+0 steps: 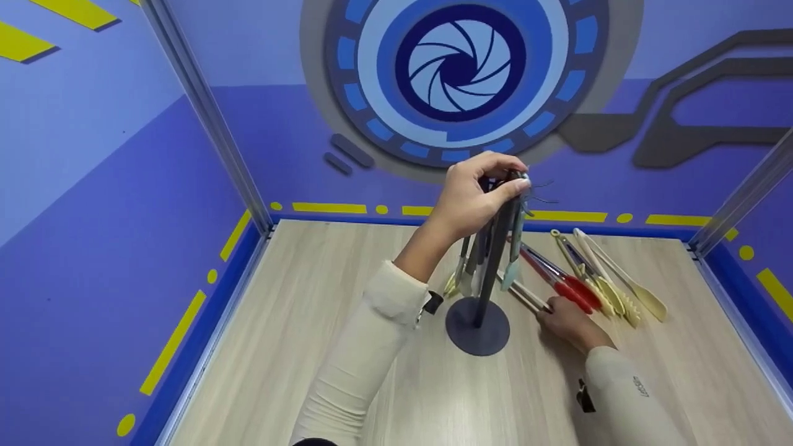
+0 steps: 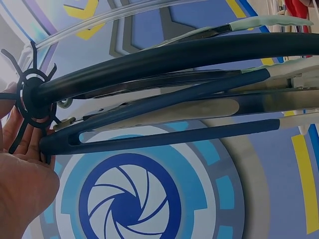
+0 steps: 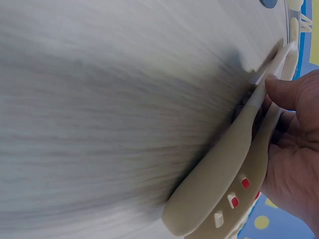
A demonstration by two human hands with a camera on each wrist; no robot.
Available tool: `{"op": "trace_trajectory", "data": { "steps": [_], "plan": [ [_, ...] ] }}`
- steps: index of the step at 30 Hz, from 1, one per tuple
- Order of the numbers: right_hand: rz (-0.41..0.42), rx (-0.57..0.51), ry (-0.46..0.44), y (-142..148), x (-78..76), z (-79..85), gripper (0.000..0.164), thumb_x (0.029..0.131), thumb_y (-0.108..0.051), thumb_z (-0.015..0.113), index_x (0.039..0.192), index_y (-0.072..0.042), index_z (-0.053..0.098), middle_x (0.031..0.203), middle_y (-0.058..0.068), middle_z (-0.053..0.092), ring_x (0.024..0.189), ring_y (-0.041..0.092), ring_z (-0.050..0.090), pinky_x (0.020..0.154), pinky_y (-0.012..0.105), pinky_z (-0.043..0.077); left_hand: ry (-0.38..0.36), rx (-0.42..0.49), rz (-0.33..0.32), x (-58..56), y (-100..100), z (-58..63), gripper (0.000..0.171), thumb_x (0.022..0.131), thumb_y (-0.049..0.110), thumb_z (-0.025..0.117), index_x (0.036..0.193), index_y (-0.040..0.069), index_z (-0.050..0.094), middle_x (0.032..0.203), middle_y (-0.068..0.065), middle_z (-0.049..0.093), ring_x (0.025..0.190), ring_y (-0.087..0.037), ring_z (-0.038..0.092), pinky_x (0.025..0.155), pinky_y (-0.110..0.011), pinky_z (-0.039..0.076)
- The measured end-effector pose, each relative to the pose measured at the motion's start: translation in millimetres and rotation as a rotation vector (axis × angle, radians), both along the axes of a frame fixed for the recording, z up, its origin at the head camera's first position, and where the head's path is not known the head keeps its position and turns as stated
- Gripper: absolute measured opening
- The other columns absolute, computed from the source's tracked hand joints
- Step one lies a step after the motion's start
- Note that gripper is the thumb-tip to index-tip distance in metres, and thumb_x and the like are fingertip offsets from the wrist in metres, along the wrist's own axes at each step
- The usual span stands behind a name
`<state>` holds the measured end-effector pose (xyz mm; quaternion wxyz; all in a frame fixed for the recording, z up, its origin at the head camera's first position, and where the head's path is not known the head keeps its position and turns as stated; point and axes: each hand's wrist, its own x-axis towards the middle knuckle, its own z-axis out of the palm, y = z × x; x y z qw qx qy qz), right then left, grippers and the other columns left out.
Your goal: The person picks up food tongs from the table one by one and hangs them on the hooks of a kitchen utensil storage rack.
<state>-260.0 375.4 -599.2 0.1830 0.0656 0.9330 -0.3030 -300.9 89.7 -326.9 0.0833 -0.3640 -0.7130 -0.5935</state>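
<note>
A dark utensil stand (image 1: 494, 272) with a round base rises from the table, with hooks fanning out at its top. My left hand (image 1: 474, 195) grips that hooked top, thumb on the near side and fingers bent over it. Dark-handled tongs (image 2: 174, 142) and other metal-handled utensils hang from the hooks; a mint-tipped utensil (image 1: 512, 272) hangs on the right side. To the right of the base, my right hand (image 1: 573, 325) holds cream tongs (image 3: 214, 174) low over the table, thumb against one pale arm. One tong head is solid, the other slotted.
Behind my right hand lie red-headed tongs (image 1: 576, 292), yellow-headed tongs (image 1: 610, 297) and a pale utensil with a spoon-shaped end (image 1: 649, 302). Blue walls (image 1: 260, 130) with metal corner posts enclose the wooden table (image 1: 297, 322) at the back and sides.
</note>
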Motion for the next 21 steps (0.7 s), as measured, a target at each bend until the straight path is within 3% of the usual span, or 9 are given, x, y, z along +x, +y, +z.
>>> {"op": "trace_trajectory", "data": {
  "steps": [12, 21],
  "plan": [
    [-0.024, -0.066, -0.01, -1.0, 0.5, -6.2, 0.026, 0.108, -0.023, 0.059, 0.119, 0.0, 0.063, 0.093, 0.009, 0.06, 0.085, 0.023, 0.057, 0.072, 0.033, 0.045, -0.003, 0.011, 0.006, 1.0, -0.4, 0.2, 0.018, 0.098, 0.02, 0.079, 0.115, 0.013, 0.077, 0.107, -0.002, 0.076, 0.091, -0.007, 0.066, 0.083, -0.022, 0.057],
    [-0.055, -0.083, -0.039, 0.2, 2.8, -0.9, 0.029, 0.11, -0.026, 0.056, 0.122, 0.0, 0.062, 0.095, 0.011, 0.061, 0.087, 0.024, 0.058, 0.075, 0.034, 0.045, -0.02, -0.014, 0.014, 0.8, 1.2, 1.4, 0.018, 0.099, 0.02, 0.079, 0.115, 0.014, 0.076, 0.108, -0.001, 0.077, 0.094, -0.005, 0.067, 0.085, -0.021, 0.058]
  ]
}}
